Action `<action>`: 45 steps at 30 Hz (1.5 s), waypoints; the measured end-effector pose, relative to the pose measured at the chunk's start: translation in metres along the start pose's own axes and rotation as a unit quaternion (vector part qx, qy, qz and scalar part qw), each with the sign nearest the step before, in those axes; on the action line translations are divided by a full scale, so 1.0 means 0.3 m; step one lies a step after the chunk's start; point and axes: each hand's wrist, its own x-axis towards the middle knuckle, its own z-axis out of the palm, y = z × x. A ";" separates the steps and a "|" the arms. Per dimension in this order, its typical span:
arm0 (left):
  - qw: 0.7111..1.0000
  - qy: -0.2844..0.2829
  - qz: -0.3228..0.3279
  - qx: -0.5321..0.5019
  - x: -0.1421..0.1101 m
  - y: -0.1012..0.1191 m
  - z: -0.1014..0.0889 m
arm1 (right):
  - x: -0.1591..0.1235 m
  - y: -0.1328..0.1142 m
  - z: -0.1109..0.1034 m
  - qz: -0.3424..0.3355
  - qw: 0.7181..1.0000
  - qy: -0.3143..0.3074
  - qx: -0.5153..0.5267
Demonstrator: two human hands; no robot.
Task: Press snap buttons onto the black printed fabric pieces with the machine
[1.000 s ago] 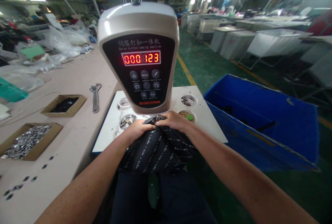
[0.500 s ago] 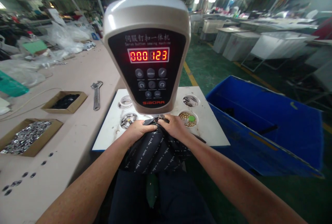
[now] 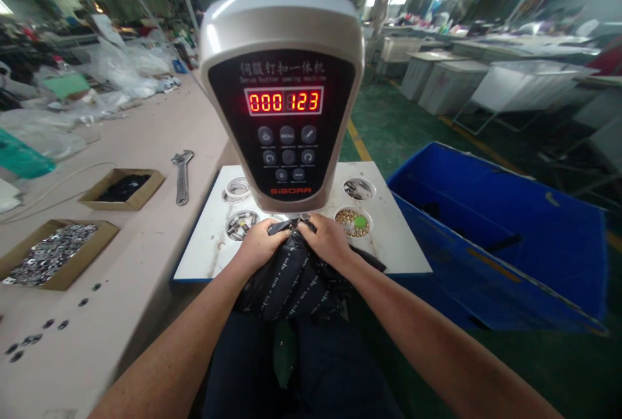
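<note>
A dark garment (image 3: 286, 283) printed with diagonal rows of white lettering hangs over the near edge of the machine's white tabletop (image 3: 204, 257). My left hand (image 3: 262, 241) is closed on the cloth from the left, its thumb pointing inward. From the right my right hand (image 3: 326, 236) pinches the same garment, thumb near the other one. Between both thumbs the cloth lies under the head of a servo button machine (image 3: 286, 101), whose red display reads 000123. The machine's head hides what is at its working point.
On the left table are an adjustable wrench (image 3: 182, 176), a cardboard tray of metal fasteners (image 3: 53, 254), a tray of dark pieces (image 3: 124, 189) and several loose dark discs. The tabletop's cups hold small parts, including brass ones (image 3: 350, 223). A large blue bin (image 3: 534, 212) stands right.
The view has shifted slightly, so the machine head appears a little farther right. Both hands keep their hold on the garment at nearly the same spot. The display reading is unchanged.
</note>
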 end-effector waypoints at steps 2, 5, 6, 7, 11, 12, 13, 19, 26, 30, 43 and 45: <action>1.000 0.007 0.013 0.021 -0.004 -0.002 0.004 | -0.002 0.006 0.006 -0.012 1.000 0.005 -0.012; 0.997 0.017 0.032 0.066 -0.021 -0.007 0.007 | -0.005 0.014 0.009 -0.033 0.999 -0.003 -0.035; 0.995 0.019 0.038 0.085 -0.028 -0.010 0.008 | -0.005 0.016 0.008 -0.037 0.998 -0.008 -0.044; 0.993 0.020 0.043 0.106 -0.035 -0.013 0.008 | -0.004 0.018 0.006 -0.040 0.998 -0.013 -0.051; 0.980 0.011 0.068 0.186 -0.046 -0.033 0.002 | 0.005 0.026 -0.006 -0.054 0.995 -0.035 -0.077; 0.977 0.007 0.073 0.201 -0.043 -0.037 -0.001 | 0.009 0.028 -0.010 -0.059 0.994 -0.042 -0.080; 0.974 0.002 0.077 0.212 -0.039 -0.042 -0.006 | 0.013 0.031 -0.012 -0.064 0.994 -0.047 -0.080; 0.974 -0.018 0.090 0.208 -0.006 -0.050 -0.032 | 0.030 0.047 -0.018 -0.082 0.994 -0.052 -0.042; 0.991 0.033 0.054 0.117 0.002 -0.039 -0.029 | 0.023 0.061 0.005 -0.063 0.997 0.024 0.030; 0.991 0.104 0.063 0.063 -0.012 -0.038 -0.015 | 0.022 0.064 0.024 -0.070 0.992 0.062 0.084; 0.979 0.070 0.179 0.066 -0.022 -0.053 -0.022 | 0.022 0.059 -0.031 -0.136 0.981 -0.026 0.136; 0.974 0.057 0.198 0.096 -0.030 -0.057 -0.029 | 0.020 0.060 -0.036 -0.137 0.982 -0.038 0.126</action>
